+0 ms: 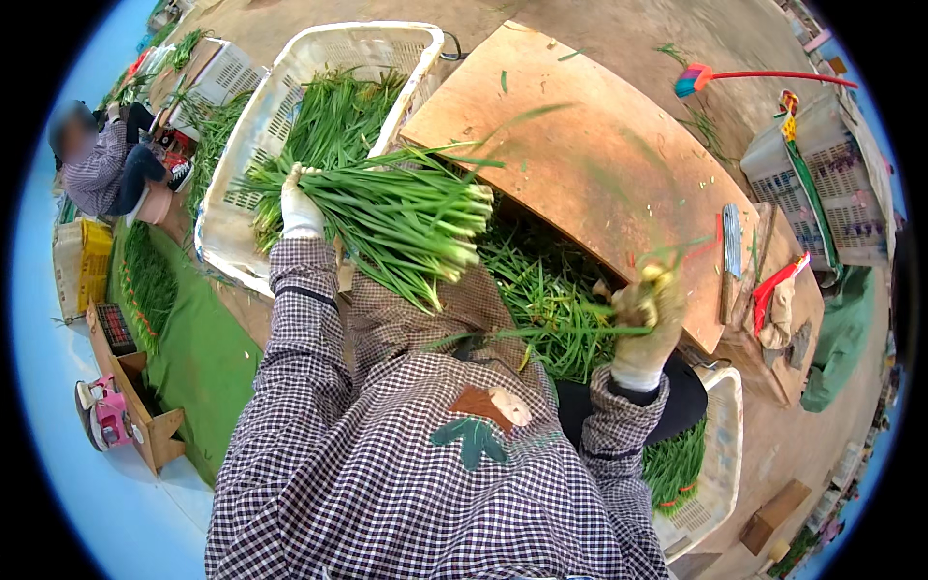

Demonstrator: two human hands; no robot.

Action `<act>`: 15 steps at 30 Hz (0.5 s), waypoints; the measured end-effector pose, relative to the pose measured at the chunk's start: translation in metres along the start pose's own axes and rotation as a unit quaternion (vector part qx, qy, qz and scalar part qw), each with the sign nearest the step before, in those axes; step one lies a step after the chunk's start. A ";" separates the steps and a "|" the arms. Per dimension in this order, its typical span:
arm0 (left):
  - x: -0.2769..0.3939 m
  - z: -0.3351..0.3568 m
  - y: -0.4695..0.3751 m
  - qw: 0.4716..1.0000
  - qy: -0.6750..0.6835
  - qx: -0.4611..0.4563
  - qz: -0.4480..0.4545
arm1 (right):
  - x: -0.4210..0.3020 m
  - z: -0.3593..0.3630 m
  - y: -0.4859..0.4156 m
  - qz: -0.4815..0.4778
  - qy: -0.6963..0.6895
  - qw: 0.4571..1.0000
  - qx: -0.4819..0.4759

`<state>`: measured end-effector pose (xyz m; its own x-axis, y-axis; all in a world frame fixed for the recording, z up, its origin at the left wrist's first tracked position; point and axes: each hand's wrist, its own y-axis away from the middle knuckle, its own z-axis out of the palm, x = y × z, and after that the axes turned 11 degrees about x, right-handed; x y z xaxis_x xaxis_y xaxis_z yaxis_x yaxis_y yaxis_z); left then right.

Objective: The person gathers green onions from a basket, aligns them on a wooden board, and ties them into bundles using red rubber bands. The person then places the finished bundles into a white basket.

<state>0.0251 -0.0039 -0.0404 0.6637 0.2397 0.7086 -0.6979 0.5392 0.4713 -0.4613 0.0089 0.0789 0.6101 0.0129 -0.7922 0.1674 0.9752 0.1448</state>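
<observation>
My left hand (300, 206), in a pale work glove, grips a thick bunch of garlic chives (406, 217). The white stem ends point right, over my lap, and the leaves trail left above a white plastic crate (210, 232). More chives (341, 116) lie inside that crate. On the other side, my gloved right hand (647, 326) is curled and blurred by motion near the edge of a wooden board (580, 145). A few thin chive leaves stick out from it. Loose leaf trimmings (558, 312) are heaped below, between my lap and the board.
A knife (731, 254) lies at the board's right end, near a red-handled item (768, 297). Another white crate (728, 449) holds banded chives (674, 464). Banded bunches (148, 283) rest on a green cloth (210, 362). A person (109, 159) sits at far left; a broom (696, 78) lies at upper right.
</observation>
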 end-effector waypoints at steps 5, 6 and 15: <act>0.012 0.032 0.048 0.972 0.043 -0.230 -0.021 | 0.000 0.110 -0.034 -0.050 0.018 0.997 -0.060; 0.013 0.043 0.061 0.959 0.041 -0.279 -0.032 | 0.009 0.132 -0.037 -0.026 0.051 0.994 -0.097; -0.011 0.074 0.093 0.921 0.181 -0.343 -0.033 | 0.111 0.095 -0.047 0.132 0.428 0.844 -0.296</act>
<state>-0.0670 -0.0158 0.0343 0.8309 0.3749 0.4111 -0.4011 0.9157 -0.0243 -0.3282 -0.0565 0.0405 -0.2584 0.1546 -0.9536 -0.4573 0.8499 0.2617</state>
